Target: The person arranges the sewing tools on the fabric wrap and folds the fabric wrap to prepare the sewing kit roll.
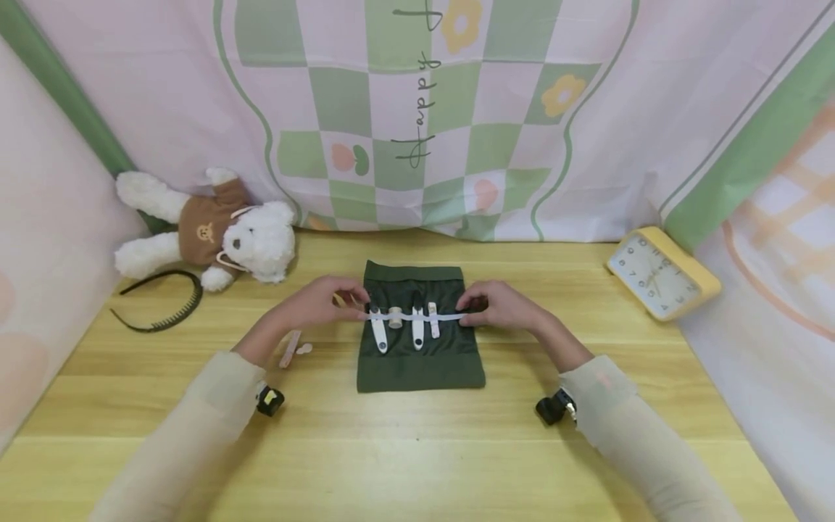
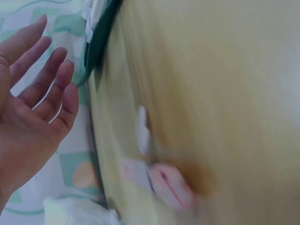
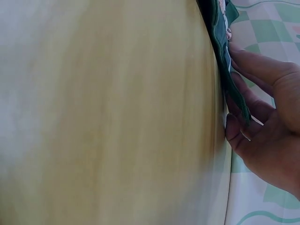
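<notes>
A dark green cloth (image 1: 420, 371) lies spread in mid-table in the head view. A thin white elastic band (image 1: 450, 317) crosses it, over two white tools (image 1: 380, 341) with dark ends, a small pale cylinder (image 1: 395, 322) and a slim white-and-pink piece (image 1: 433, 330). My left hand (image 1: 320, 301) is at the cloth's left edge, by the band's end; in the left wrist view its fingers (image 2: 58, 86) are loosely spread, apart from the cloth. With thumb on top and fingers beneath, my right hand (image 1: 505, 304) pinches the cloth's right edge (image 3: 236, 96).
Left of the cloth lie a small pink piece (image 1: 290, 351) and a pale bit (image 1: 304, 349), blurred in the left wrist view. A white plush toy (image 1: 202, 228) and a black headband (image 1: 189, 308) lie at the back left. A yellow clock (image 1: 662, 275) stands at the back right.
</notes>
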`<action>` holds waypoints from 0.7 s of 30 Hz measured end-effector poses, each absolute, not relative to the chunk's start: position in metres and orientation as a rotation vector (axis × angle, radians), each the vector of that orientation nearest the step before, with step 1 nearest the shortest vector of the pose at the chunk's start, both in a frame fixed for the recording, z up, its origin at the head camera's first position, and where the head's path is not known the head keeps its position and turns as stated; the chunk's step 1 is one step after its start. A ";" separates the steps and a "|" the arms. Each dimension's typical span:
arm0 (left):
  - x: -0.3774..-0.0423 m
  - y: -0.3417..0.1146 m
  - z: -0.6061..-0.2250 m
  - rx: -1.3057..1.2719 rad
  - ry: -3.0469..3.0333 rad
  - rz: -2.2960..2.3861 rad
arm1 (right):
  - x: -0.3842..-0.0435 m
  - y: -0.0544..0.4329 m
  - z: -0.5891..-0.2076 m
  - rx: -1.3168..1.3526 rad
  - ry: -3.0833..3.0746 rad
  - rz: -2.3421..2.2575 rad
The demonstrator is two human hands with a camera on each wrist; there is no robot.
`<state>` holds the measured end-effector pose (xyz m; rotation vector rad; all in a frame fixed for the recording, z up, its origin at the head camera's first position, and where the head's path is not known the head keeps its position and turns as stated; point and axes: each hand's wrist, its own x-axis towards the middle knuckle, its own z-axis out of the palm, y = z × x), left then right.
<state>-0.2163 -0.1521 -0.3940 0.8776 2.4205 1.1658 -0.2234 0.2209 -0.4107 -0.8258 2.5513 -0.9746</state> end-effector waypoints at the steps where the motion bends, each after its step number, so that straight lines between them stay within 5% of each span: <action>1: -0.215 -0.156 -0.395 0.877 2.418 1.173 | -0.223 0.221 -0.411 -0.824 2.550 -0.971; 21: -0.201 -0.208 -0.403 0.788 2.404 1.141 | -0.226 0.217 -0.409 -0.766 2.545 -0.936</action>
